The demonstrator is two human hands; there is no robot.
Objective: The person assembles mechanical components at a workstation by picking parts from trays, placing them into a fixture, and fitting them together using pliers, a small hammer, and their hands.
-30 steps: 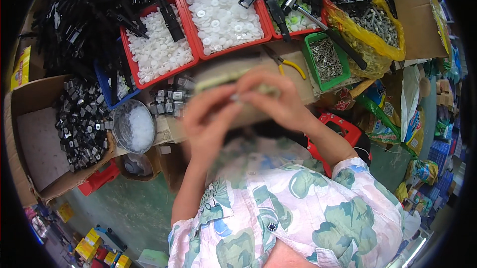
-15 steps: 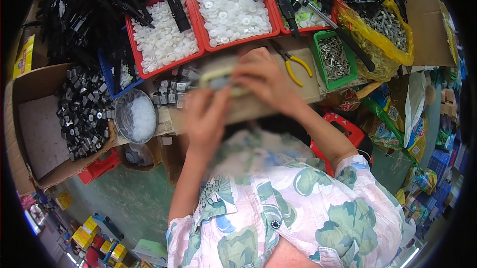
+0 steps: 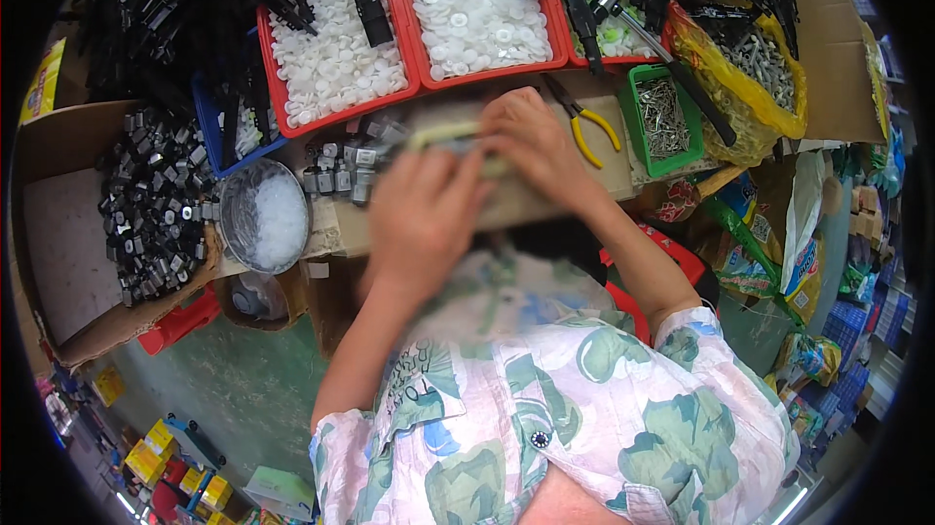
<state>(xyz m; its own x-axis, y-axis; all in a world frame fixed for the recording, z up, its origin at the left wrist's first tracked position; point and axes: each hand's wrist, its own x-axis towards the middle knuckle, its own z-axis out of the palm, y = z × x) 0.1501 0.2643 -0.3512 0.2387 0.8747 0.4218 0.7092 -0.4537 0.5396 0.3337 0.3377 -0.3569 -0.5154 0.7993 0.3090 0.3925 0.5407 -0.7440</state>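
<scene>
Both my hands meet at the work board in the middle, closed around a pale yellow piece point(image 3: 448, 132) that is blurred by motion; it looks like a small frame with something grey in it. My left hand point(image 3: 429, 208) has its fingers over the near side of the piece and hides part of it. My right hand point(image 3: 534, 150) grips the other end, fingers bent. Small silver-and-black blocks point(image 3: 343, 172) lie in a cluster on the board, left of the hands. Yellow-handled pliers point(image 3: 584, 126) rest just to the right of my right hand.
Beyond the hands stand red trays point(image 3: 414, 67) of white discs. A green tray point(image 3: 672, 165) of metal pins, a hammer point(image 3: 672, 62) and a yellow bag point(image 3: 740, 126) are to the right. Left are a clear bowl point(image 3: 230, 218) and a cardboard box point(image 3: 58, 330) with many blocks.
My left hand has moved right, nearer to my right hand, and now covers more of the pale yellow piece. The whole view has shifted slightly.
</scene>
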